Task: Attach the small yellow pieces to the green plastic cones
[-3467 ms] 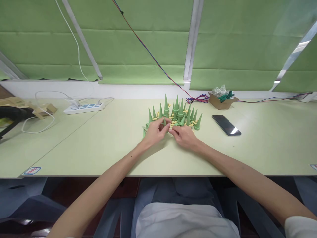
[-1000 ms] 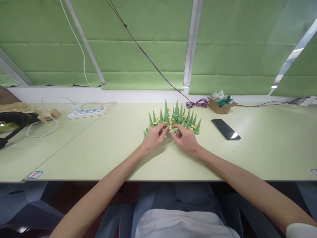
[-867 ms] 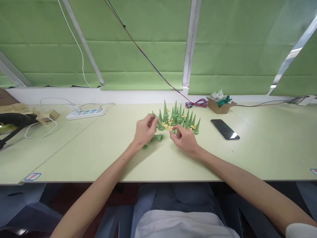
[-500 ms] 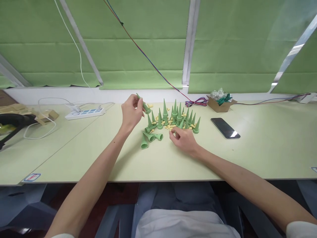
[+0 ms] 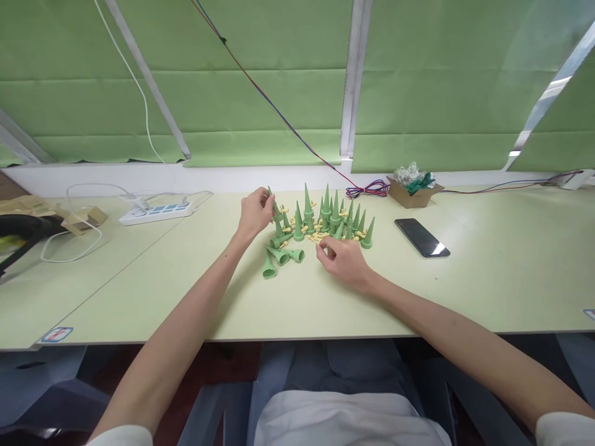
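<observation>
My left hand (image 5: 257, 212) is closed on a green cone (image 5: 274, 207) at the left end of the cone group, above another small upright cone. Several green cones (image 5: 307, 207) stand upright in a cluster, with small yellow pieces (image 5: 318, 236) among them. Nearer to me, several hollow cones (image 5: 269, 267) lie on their sides. My right hand (image 5: 343, 259) rests at the front of the cluster beside the yellow pieces, fingertips pinched together; what they hold, if anything, is too small to make out.
A black phone (image 5: 422, 237) lies right of the cones on the table (image 5: 297, 310). Behind it are a small cardboard box (image 5: 411, 194) and coiled wires (image 5: 372, 189). A white power strip (image 5: 158, 212) and wooden pieces (image 5: 88, 218) are at the left.
My left hand has moved right and slightly down with the green cone, which is now more upright and over the left end of the cluster. My right hand has barely moved.
</observation>
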A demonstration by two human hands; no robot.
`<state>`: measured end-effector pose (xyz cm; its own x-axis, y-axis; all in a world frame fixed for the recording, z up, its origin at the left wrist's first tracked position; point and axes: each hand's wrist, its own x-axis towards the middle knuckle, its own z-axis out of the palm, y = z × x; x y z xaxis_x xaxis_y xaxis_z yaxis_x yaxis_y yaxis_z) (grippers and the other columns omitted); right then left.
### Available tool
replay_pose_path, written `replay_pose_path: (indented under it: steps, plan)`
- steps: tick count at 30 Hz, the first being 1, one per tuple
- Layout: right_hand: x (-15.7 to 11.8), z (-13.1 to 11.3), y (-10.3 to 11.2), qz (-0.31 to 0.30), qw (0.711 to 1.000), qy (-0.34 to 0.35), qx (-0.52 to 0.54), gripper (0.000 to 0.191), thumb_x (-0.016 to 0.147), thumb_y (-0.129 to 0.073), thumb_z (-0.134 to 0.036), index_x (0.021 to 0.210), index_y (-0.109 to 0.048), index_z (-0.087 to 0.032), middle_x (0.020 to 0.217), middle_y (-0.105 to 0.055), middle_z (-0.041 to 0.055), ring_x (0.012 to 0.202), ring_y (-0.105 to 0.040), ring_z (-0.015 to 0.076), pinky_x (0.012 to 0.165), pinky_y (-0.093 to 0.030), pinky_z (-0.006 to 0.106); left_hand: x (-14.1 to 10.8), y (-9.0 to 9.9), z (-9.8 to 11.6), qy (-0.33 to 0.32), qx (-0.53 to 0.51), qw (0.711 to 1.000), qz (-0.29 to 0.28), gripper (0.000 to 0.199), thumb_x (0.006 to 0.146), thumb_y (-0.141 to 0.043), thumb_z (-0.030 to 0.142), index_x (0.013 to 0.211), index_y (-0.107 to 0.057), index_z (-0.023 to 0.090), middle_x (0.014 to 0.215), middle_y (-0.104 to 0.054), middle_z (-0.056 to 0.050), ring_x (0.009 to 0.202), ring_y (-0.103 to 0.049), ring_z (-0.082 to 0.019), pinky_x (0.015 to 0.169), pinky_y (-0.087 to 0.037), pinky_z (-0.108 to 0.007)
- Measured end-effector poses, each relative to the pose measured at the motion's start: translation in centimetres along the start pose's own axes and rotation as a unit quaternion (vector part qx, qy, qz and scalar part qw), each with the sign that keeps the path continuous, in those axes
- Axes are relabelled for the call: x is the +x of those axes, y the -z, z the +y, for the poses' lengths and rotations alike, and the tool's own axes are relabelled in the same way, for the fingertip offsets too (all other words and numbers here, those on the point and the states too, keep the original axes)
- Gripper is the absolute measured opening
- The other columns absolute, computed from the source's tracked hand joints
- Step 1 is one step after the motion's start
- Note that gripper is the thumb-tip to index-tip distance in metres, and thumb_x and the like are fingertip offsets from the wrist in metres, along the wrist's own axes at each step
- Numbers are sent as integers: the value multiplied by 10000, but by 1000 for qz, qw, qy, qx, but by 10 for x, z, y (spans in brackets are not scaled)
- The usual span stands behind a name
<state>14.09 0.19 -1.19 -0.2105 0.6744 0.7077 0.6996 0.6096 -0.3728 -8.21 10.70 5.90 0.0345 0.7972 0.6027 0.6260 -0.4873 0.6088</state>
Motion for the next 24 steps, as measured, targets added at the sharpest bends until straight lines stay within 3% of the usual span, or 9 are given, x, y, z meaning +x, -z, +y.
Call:
replay_pose_path:
  steps: [16, 20, 24]
  plan:
    - [-1, 3, -1, -29, 999, -17, -9, 209, 904, -518, -215, 725, -620, -178, 508, -550, -25, 459, -451, 104, 552, -321, 239, -7, 3, -4, -10, 13, 999, -45, 233, 919, -502, 349, 755, -544, 190, 542, -578, 8, 418, -555, -133, 503, -452, -258]
    - [0, 0, 0, -39, 999, -25, -13, 213, 908, -517, -215, 727, -623, -177, 517, -561, -21, 464, -456, 106, 558, -324, 238, -13, 4, -4, 21, 18, 998, -48, 230, 908, -543, 397, 838, -583, 182, 731, -667, -30, 483, -593, -130, 497, -443, -255]
    - [0, -1, 1, -46, 998, -30, -13, 219, 911, -515, -217, 722, -620, -178, 527, -573, -14, 476, -474, 109, 561, -324, 238, -21, 8, -5, 44, 35, 998, -7, 284, 939, -496, 459, 880, -544, 186, 897, -699, -58, 536, -602, -126, 561, -460, -274]
